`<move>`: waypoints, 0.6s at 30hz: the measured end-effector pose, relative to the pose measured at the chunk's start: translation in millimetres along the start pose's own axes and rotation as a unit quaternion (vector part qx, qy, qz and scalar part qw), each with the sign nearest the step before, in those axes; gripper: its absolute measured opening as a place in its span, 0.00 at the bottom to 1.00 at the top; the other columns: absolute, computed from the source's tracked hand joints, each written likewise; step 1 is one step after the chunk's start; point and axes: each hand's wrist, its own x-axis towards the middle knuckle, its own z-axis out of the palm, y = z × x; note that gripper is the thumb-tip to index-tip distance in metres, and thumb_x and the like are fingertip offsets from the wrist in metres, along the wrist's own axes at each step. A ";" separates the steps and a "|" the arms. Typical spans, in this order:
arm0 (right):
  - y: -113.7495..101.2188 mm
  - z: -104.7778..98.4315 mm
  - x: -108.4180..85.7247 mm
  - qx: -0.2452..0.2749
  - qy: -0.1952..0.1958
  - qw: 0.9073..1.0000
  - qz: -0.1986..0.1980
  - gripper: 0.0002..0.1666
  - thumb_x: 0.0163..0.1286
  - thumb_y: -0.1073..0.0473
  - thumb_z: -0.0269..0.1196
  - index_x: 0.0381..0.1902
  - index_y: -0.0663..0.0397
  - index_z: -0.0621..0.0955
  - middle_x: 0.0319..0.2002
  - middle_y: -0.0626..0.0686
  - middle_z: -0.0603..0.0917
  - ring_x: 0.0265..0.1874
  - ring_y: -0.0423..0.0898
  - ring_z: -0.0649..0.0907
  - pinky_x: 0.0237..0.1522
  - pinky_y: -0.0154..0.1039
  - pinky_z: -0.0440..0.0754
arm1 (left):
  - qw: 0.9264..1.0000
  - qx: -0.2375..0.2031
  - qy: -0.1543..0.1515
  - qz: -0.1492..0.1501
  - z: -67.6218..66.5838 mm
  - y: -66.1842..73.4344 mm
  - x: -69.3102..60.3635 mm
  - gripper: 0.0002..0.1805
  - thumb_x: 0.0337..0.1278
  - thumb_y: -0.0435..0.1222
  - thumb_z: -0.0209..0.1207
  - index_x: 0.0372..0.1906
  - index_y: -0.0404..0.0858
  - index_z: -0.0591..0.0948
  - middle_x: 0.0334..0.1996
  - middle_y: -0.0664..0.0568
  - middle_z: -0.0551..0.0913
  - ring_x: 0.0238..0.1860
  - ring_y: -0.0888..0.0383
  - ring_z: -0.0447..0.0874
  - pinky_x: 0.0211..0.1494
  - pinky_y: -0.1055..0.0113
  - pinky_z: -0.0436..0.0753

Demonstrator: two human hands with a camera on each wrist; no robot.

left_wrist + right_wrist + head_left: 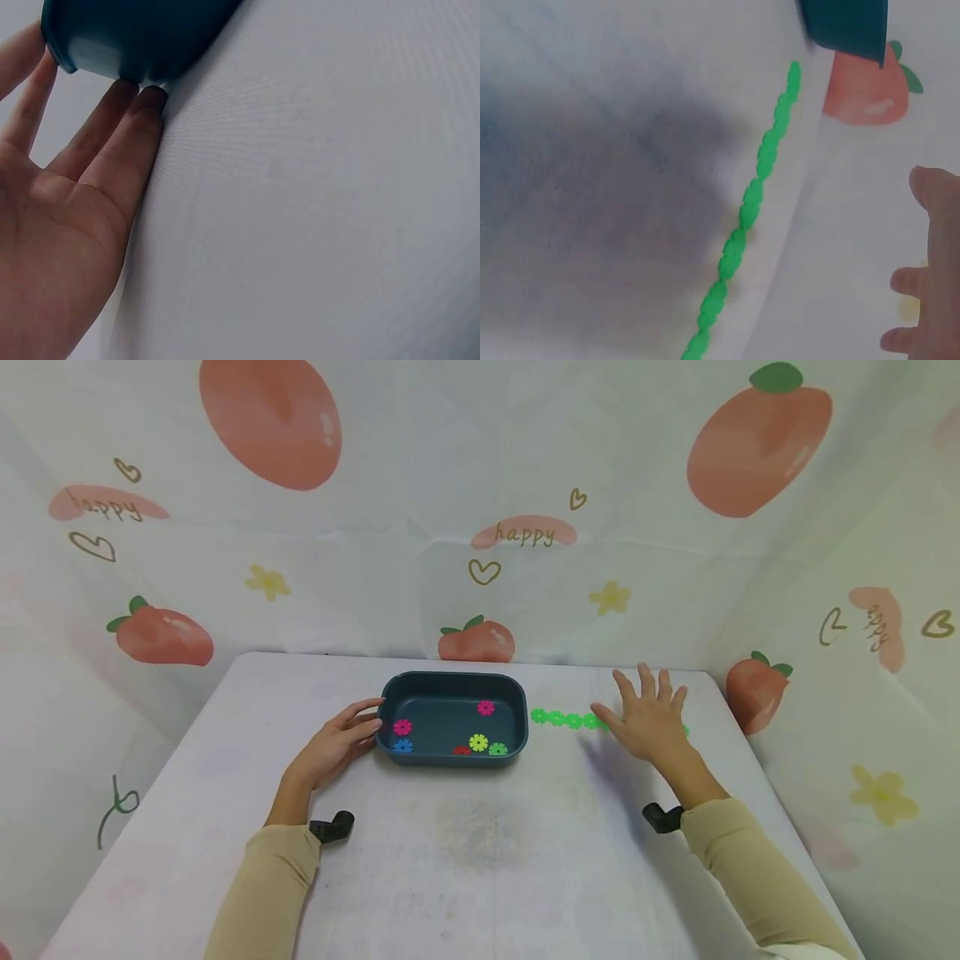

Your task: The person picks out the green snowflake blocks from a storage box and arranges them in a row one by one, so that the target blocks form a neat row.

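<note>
My left hand (333,747) rests its fingertips against the left end of a dark teal plastic tray (450,762). In the left wrist view, its fairly straight fingers (105,142) touch the tray's outer wall (127,37). Inside the tray lie several flower-shaped plastic discs: pink (486,707), blue (402,746), yellow (478,742), green (498,749) and red. A line of green flower discs (557,718) stretches right from the tray. Above it hovers my right hand (651,724), fingers spread and holding nothing, hiding part of the line.
The white table (480,893) has its back edge just behind the tray. A white curtain (405,585) printed with peaches and hearts hangs behind and around the table. Black wrist cameras (333,827) sit at both cuffs.
</note>
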 end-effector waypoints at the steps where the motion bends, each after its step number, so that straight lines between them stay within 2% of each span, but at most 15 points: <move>1: -1.5 0.4 -0.1 -0.003 0.001 1.000 -0.003 0.50 0.75 0.26 0.46 0.81 0.52 0.55 0.79 0.72 0.47 0.78 0.79 0.43 0.71 0.83 0.37 | 1.000 0.000 0.000 0.000 0.0 0.4 0.1 0.36 0.73 0.47 0.58 0.79 0.45 0.60 0.79 0.40 0.59 0.79 0.43 0.58 0.83 0.45 0.58; 8: -14.4 5.6 1.1 -0.012 -0.002 1.000 -0.021 0.50 0.75 0.26 0.46 0.81 0.50 0.55 0.80 0.70 0.48 0.78 0.77 0.43 0.72 0.82 0.38 | 1.000 0.001 -0.001 -0.001 -0.7 2.4 1.0 0.36 0.73 0.47 0.59 0.79 0.46 0.60 0.79 0.41 0.59 0.78 0.45 0.59 0.83 0.46 0.59; 18: -43.3 7.9 7.1 -0.021 0.001 0.998 -0.052 0.49 0.74 0.27 0.49 0.81 0.48 0.57 0.81 0.67 0.48 0.80 0.74 0.45 0.74 0.80 0.38 | 1.000 0.003 -0.003 -0.002 1.3 2.3 0.4 0.35 0.73 0.47 0.58 0.79 0.47 0.60 0.79 0.41 0.59 0.78 0.46 0.59 0.83 0.45 0.59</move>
